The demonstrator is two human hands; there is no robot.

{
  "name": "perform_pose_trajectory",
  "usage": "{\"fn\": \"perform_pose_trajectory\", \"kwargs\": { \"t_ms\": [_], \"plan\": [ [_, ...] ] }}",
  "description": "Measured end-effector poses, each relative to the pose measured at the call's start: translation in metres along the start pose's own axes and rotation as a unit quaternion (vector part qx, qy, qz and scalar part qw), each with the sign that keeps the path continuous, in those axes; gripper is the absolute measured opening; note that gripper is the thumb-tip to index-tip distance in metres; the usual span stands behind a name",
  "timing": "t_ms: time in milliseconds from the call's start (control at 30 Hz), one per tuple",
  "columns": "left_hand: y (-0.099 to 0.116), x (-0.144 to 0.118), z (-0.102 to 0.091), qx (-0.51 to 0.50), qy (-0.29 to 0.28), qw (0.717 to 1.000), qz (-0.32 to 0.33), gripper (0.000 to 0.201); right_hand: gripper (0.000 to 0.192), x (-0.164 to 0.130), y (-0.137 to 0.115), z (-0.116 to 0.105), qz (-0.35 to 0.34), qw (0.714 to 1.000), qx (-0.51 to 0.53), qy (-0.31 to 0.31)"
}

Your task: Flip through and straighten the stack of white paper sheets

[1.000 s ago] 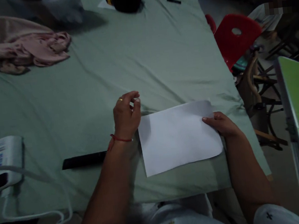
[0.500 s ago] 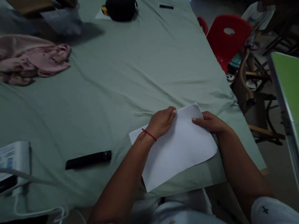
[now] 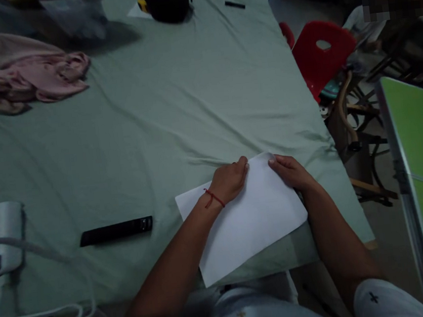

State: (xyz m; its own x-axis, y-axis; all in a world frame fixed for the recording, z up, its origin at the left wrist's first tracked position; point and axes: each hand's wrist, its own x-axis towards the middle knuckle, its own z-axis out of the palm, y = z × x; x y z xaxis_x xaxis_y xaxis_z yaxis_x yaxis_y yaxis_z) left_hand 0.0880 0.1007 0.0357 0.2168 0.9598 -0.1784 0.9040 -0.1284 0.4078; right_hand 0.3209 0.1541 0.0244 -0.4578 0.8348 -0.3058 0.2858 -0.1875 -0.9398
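Here, both hands pinch the paper sheet [image 3: 249, 220] at its twelve o'clock edge
Left hand [image 3: 229, 182] and right hand [image 3: 289, 172] grip close together; the sheet overhangs the counter [image 3: 154, 124] and could slide off

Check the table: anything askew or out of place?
The white paper lies skewed, its near corner past the table edge. Both hands rest on its far edge. A pink cloth lies crumpled far left.

We have a single view, worn on the person's head, looking forward and steeply down across the pale green cloth-covered table [image 3: 175, 111]. It sits close above the forearms at the near edge; the table's far end reaches the top, the red plastic chair [image 3: 322, 54] at right.
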Motion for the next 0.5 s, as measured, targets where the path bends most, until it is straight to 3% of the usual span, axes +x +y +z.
{"fn": "perform_pose_trajectory", "kwargs": {
  "t_ms": [267, 500],
  "plan": [
    [-0.011, 0.002, 0.005, -0.011, 0.008, 1.000, -0.011, 0.038, 0.055, 0.000, -0.007, 0.000, 0.002, 0.995, -0.097, 0.029],
    [-0.010, 0.004, 0.010, -0.009, 0.024, 0.999, -0.031, 0.037, 0.048, -0.025, -0.019, -0.013, 0.066, 0.991, -0.101, -0.063]
  ]
}}
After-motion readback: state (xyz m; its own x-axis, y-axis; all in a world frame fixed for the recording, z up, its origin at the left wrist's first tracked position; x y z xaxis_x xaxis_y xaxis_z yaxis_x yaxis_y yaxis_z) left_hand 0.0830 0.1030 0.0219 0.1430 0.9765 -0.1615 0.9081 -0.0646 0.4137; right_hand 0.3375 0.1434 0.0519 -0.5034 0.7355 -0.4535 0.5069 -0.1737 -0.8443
